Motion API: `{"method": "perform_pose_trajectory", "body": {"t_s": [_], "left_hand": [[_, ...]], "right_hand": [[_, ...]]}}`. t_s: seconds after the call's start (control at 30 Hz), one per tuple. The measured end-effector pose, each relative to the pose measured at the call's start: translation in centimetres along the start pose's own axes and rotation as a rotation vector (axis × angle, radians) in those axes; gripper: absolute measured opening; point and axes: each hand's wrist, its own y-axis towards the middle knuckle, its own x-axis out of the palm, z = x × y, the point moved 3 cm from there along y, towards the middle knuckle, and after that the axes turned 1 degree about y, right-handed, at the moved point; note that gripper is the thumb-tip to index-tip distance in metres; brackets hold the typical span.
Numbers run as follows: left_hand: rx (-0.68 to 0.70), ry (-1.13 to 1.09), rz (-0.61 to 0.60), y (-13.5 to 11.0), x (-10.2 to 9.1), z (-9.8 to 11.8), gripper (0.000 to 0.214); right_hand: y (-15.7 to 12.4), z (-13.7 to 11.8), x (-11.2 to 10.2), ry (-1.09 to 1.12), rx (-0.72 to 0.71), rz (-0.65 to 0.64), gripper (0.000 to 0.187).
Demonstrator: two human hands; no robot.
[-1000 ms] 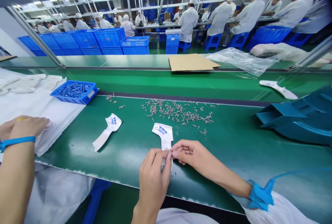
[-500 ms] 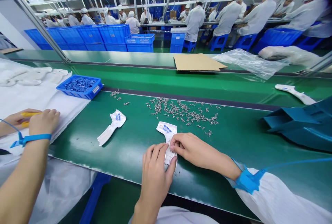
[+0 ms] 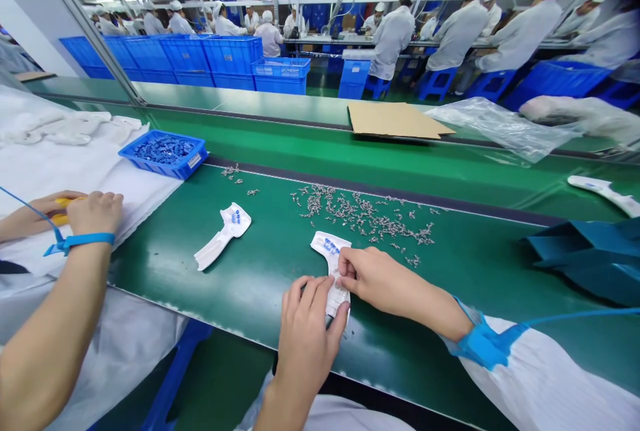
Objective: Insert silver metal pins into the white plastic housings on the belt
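Note:
A white plastic handle-shaped shell (image 3: 332, 259) with blue pieces at its wide end lies on the green work surface in front of me. My left hand (image 3: 307, 324) grips its narrow lower end between thumb and fingers. Over the middle of the shell, my right hand (image 3: 367, 276) is closed in a pinch; whatever the fingertips hold is too small or hidden to make out. Just beyond lies a loose spread of small metal parts (image 3: 365, 214). A second, similar white shell (image 3: 223, 236) with blue pieces rests to the left, untouched.
At left a co-worker's hands (image 3: 95, 211) hold something yellow beside a blue tray (image 3: 197, 159) of small blue parts. Dark teal bins (image 3: 585, 258) stand at right, near another white shell (image 3: 607, 192). Cardboard (image 3: 395, 119) and clear plastic film (image 3: 505, 128) lie along the back ledge.
The whole view has shifted slightly, with the bench things sitting a little further right. My right hand has moved slightly up along the shell; my left hand keeps its grip.

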Motion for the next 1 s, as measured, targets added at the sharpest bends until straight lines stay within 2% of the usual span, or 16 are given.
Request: {"method": "perform_pose_trajectory", "body": {"t_s": [0.13,0.23,0.33,0.43,0.53,0.63,0.7,0.77,0.9,0.93,1.0], "left_hand": [[0.011,0.002,0.000,0.0,-0.1,0.2,0.028],[-0.008,0.007,0.018,-0.1,-0.2,0.2,0.029],[-0.036,0.024,0.056,-0.2,-0.2,0.1,0.031],[-0.061,0.048,0.098,-0.1,-0.1,0.0,0.027],[-0.077,-0.019,0.077,0.1,0.1,-0.1,0.027],[-0.033,-0.154,0.017,0.4,-0.3,-0.4,0.030],[0.008,-0.177,0.028,0.8,-1.1,-1.1,0.030],[0.010,-0.095,0.086,1.5,-2.4,-2.6,0.031],[-0.120,0.287,0.297,2.6,-5.1,-7.3,0.038],[-0.164,0.380,0.343,2.7,-5.6,-8.5,0.041],[-0.216,0.522,0.390,2.6,-6.0,-10.5,0.045]], "right_hand": [[0.9,-0.1,-0.5,-0.045,0.024,-0.015,0.010],[0.5,0.5,-0.6,0.024,0.004,-0.011,0.009],[-0.9,1.5,0.4,0.276,0.054,0.023,0.011],[-2.5,2.1,2.5,0.613,0.101,0.041,0.016],[-3.4,2.0,4.3,0.875,0.073,0.083,0.028],[-3.6,1.9,4.7,1.089,0.040,0.095,0.038],[-3.3,2.5,3.8,1.181,0.034,0.101,0.042],[-2.4,3.9,1.9,1.218,0.039,0.155,0.044],[1.8,8.8,-3.7,1.106,0.072,0.403,0.037],[3.2,10.2,-5.2,1.036,0.103,0.491,0.032],[6.0,12.6,-7.9,0.981,0.114,0.581,0.023]]}}
